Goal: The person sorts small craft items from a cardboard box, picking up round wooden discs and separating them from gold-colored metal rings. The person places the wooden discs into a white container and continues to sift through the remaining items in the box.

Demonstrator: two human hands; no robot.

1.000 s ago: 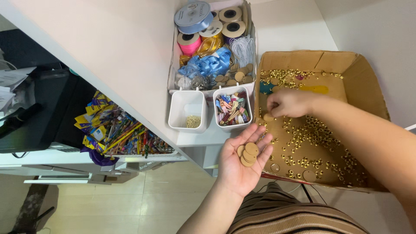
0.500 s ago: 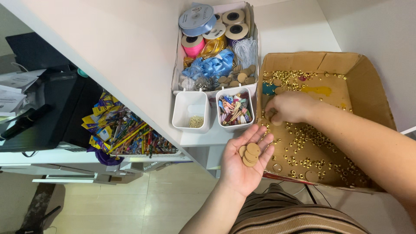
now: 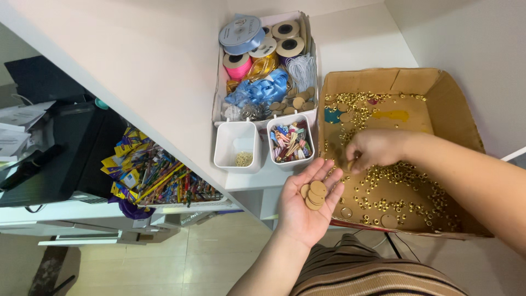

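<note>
White tabletop carries a cardboard box (image 3: 438,98) strewn with gold eyelets (image 3: 394,181); the left hand (image 3: 307,211), palm up and released, cradles several wooden discs (image 3: 314,194) already sorted out, while the right hand (image 3: 375,149) pinches another, with more discs left among the eyelets.

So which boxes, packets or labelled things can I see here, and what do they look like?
Open brown cardboard box: right, scattered gold beads inside; right hand reaches in.
White rectangular tray: top centre, holding ribbon spools and tape rolls.
Round blue ribbon spool: in that tray, pale label on top.
Colourful yellow-and-blue packets: lower shelf, left.
Left hand: palm up, holding round wooden discs.
</note>
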